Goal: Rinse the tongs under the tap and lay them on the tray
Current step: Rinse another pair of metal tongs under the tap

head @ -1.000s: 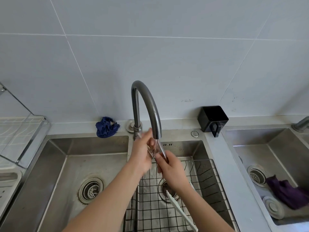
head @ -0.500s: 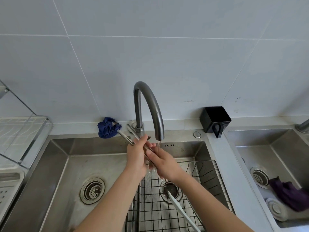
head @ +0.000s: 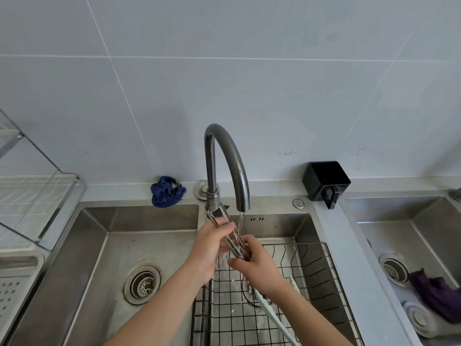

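At centre frame, the left hand (head: 212, 248) curls round the middle of the metal tongs (head: 217, 216) under the running tap (head: 211, 166); the right hand (head: 259, 268) grips their lower end

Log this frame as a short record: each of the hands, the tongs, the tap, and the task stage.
left hand: grips the tongs around mid-length
right hand: holds their lower end
tongs: tilted, serrated tips up by the tap's base
tap: running onto the tongs
wire rack: beneath the hands
stage: rinsing; laying down not yet done
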### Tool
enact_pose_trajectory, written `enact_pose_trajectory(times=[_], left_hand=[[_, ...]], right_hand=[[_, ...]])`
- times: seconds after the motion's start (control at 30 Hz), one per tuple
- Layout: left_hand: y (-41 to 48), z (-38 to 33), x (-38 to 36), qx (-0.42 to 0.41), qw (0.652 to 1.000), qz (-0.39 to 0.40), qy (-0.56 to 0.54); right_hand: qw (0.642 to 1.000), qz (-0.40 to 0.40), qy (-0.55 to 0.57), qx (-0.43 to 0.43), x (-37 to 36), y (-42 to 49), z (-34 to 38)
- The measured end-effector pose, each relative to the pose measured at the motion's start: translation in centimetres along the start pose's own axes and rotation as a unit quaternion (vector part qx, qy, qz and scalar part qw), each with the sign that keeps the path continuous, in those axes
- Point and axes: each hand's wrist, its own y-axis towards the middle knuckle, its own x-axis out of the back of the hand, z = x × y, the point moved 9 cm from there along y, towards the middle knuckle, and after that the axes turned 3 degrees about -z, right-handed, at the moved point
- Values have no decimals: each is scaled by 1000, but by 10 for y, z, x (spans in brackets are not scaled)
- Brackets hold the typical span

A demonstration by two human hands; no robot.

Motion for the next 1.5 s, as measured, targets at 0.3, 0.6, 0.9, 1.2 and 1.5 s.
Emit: enact_pose_trajectory(times=[0.3, 0.6, 0.9, 1.2, 1.5], left_hand=[[13, -9, 39, -42, 991, -58, 111], [8, -9, 54, -178, 892, -147, 388], [57, -64, 2, -279, 789, -87, 540], [53, -62, -8, -328, 754, -40, 567], [54, -64, -5, -329, 757, -48, 563]], right_hand=[[988, -54, 99, -110, 2, -2, -25], [934, -15, -321, -154, -25, -79, -89], [882, 29, -424, -206, -37, -87, -119], [877, 9, -461, -135, -34, -87, -96], [870, -127, -474, 35, 27, 7, -19]])
